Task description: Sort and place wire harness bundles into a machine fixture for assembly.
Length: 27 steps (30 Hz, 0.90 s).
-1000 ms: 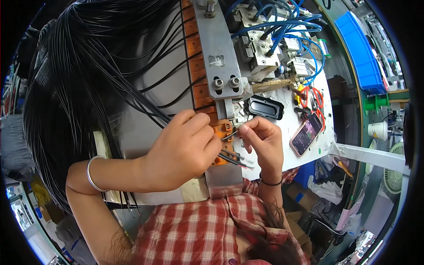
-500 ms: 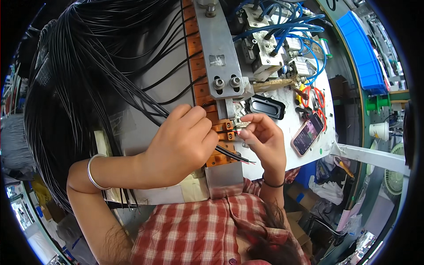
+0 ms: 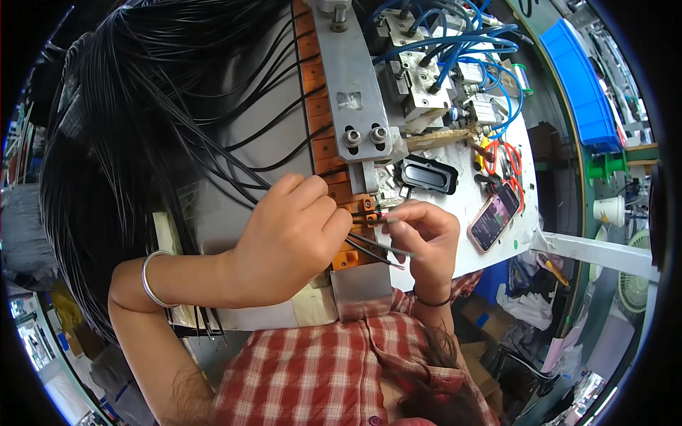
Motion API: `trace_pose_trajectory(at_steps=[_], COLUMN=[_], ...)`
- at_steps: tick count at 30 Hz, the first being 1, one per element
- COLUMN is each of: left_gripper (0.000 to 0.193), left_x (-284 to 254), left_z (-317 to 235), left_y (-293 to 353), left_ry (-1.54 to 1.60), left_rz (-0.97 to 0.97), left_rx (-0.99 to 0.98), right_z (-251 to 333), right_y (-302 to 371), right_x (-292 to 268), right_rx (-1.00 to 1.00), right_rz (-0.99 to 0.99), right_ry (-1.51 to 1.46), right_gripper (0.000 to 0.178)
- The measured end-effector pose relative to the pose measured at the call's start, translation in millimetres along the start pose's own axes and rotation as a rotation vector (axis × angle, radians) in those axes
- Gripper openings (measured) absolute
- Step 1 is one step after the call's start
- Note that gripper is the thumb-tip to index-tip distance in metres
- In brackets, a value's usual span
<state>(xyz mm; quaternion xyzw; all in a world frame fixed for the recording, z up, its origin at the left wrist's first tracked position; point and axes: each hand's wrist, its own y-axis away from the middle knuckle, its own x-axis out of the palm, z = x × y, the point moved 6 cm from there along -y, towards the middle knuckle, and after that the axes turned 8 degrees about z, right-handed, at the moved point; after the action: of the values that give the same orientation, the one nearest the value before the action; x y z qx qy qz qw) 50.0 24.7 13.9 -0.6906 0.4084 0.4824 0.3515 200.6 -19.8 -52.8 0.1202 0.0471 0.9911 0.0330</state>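
Observation:
My left hand (image 3: 295,231) is closed round a few thin black cables (image 3: 241,183), whose free ends (image 3: 376,250) stick out past its fingers, some with small reddish tips. It rests over a row of orange blocks (image 3: 325,149). Just right of these blocks, my right hand (image 3: 430,238) has thumb and forefinger closed in a pinch at the thin wire ends (image 3: 382,213) of a cable lying across an orange block. The fingertips partly hide what they grip.
A thick bundle of black cables (image 3: 106,92) hangs at left. Above my hands is a bolted metal plate (image 3: 355,78). To the right are a black tray (image 3: 428,175), a phone (image 3: 495,216), a metal mechanism with blue tubes (image 3: 426,92), orange-handled tools (image 3: 513,160) and a blue bin (image 3: 582,85).
My right hand has shifted slightly down, its fingers closing nearer the wire ends. The loose cable ends below have spread apart. My left hand has hardly moved.

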Motion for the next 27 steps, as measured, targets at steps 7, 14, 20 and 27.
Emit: trace_pose_trajectory(at_steps=[7, 14, 20, 27], left_gripper=[0.011, 0.020, 0.024, 0.024], left_x=[-2, 5, 5, 0], left_z=[-4, -8, -9, -3], left_y=[-2, -1, 2, -1], left_ry=[-0.013, 0.043, 0.041, -0.020], left_rz=[-0.116, 0.032, -0.018, -0.036], left_rx=[0.062, 0.087, 0.123, 0.092], right_z=[0, -9, -8, -21], right_y=[-4, -5, -4, -13], right_x=[0, -3, -11, -6], right_rx=[0.028, 0.016, 0.003, 0.177], right_rz=[0.152, 0.101, 0.063, 0.058], right_ry=[-0.006, -0.106, 0.147, 0.011], right_gripper=[0.004, 0.008, 0.009, 0.012])
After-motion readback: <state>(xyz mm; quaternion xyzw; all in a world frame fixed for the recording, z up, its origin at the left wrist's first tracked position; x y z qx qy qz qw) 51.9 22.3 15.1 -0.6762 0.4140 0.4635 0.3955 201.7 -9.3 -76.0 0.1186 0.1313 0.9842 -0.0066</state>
